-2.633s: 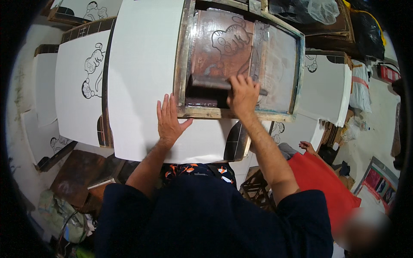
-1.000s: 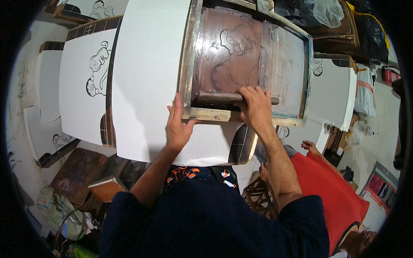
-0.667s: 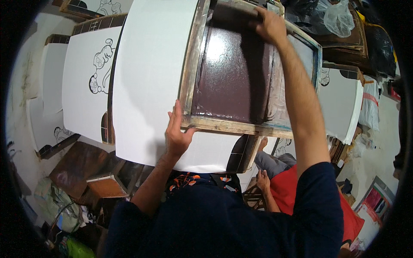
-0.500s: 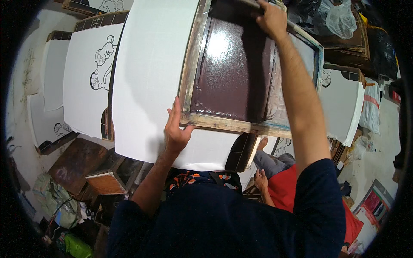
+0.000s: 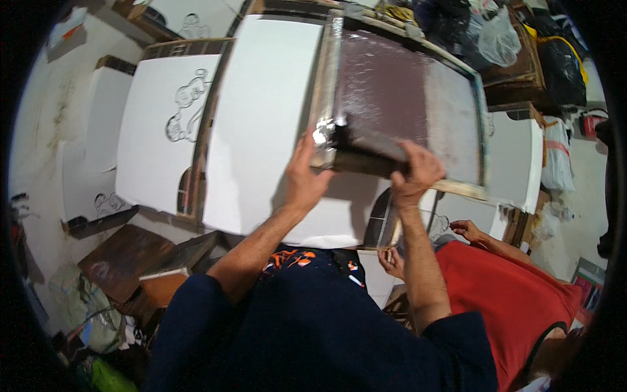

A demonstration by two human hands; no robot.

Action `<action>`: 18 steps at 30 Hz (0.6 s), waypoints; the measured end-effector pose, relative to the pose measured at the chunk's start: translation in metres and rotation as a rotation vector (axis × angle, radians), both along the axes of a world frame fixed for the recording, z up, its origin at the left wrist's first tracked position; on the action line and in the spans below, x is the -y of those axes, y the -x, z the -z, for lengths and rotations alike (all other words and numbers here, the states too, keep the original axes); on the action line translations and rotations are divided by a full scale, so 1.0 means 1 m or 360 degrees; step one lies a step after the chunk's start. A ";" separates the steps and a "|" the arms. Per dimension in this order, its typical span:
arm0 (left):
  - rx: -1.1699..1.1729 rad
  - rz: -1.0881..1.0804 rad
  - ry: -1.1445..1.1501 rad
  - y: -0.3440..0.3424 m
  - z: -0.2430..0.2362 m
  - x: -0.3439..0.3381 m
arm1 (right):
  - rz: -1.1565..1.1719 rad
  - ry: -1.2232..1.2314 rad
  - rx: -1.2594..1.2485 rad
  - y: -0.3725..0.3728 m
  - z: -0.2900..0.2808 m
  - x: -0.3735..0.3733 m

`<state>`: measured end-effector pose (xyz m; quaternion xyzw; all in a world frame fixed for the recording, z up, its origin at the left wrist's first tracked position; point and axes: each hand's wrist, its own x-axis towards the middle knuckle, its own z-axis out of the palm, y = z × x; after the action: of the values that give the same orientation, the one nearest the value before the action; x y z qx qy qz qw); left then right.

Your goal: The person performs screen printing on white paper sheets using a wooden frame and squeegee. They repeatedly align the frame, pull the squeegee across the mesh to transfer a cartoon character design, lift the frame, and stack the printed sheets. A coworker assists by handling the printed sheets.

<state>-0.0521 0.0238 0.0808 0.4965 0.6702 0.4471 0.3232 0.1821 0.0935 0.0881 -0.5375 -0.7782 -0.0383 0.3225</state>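
Observation:
A wooden screen printing frame (image 5: pixel 462 188) with dark maroon mesh (image 5: pixel 385 78) lies over white fabric (image 5: pixel 251 130). My left hand (image 5: pixel 307 183) holds the frame's near left corner, fingers along the left bar and thumb by the near bar. A dark, blurred squeegee (image 5: pixel 372 149) stands at the near end of the mesh. My right hand (image 5: pixel 416 171) grips its right end, thumb on the near side. Shiny streaks cover the maroon area, and a paler band (image 5: pixel 452 117) runs along its right.
White fabric panels with black cartoon line drawings (image 5: pixel 166 117) lie on boards at the left. Another person in a red top (image 5: pixel 506 287) sits close on the right, hands near the boards. Plastic bags (image 5: pixel 499 39) are heaped at the far right; a wooden box (image 5: pixel 173 284) stands lower left.
My right hand has come from the frame's far end to its near end, where the squeegee now shows. My left hand stays at the corner. The other person has leaned further into view.

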 end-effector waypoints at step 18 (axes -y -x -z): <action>-0.1244 -0.0311 0.1453 0.386 0.255 0.124 | -0.0216 -0.0295 -0.0231 -0.031 -0.291 -0.265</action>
<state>-0.4377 -0.1000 -0.1739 0.3712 0.9058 -0.0734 0.1908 0.2133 0.3583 0.3788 -0.4529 -0.7804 -0.0493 0.4282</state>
